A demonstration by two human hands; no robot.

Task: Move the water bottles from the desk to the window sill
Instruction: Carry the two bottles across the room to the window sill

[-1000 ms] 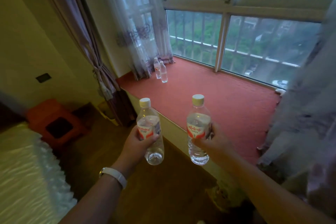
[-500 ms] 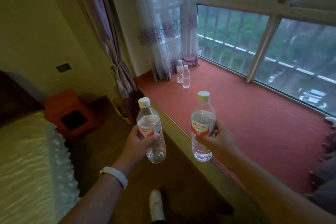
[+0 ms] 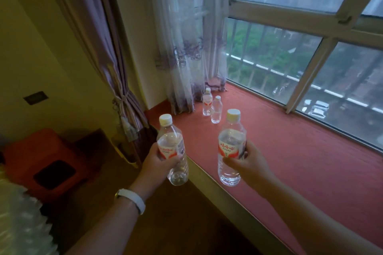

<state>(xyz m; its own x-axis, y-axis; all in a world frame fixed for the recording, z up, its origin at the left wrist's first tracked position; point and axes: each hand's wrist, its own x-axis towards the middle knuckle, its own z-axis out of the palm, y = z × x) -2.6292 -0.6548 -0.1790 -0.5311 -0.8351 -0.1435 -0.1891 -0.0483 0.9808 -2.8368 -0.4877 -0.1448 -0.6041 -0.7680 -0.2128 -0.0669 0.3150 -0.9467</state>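
My left hand (image 3: 154,163) grips a clear water bottle (image 3: 173,147) with a white cap and red label, held in the air beside the sill's near edge. My right hand (image 3: 248,161) grips a second water bottle (image 3: 231,147) of the same kind, upright above the red window sill (image 3: 300,161). Two more water bottles stand on the sill near its far left corner: one at the back (image 3: 206,102) and one in front of it (image 3: 216,109), close to the sheer curtain.
A sheer curtain (image 3: 186,47) hangs onto the sill's left end; a tied purple drape (image 3: 116,68) hangs beside the wall. The window (image 3: 290,58) bounds the sill at the back. An orange stool (image 3: 47,163) stands on the wooden floor at left, with white bedding (image 3: 18,223) at the lower left.
The view has closed in on the sill's left corner; the two standing bottles look nearer. Both held bottles have moved toward the sill, and the right one is over it now.
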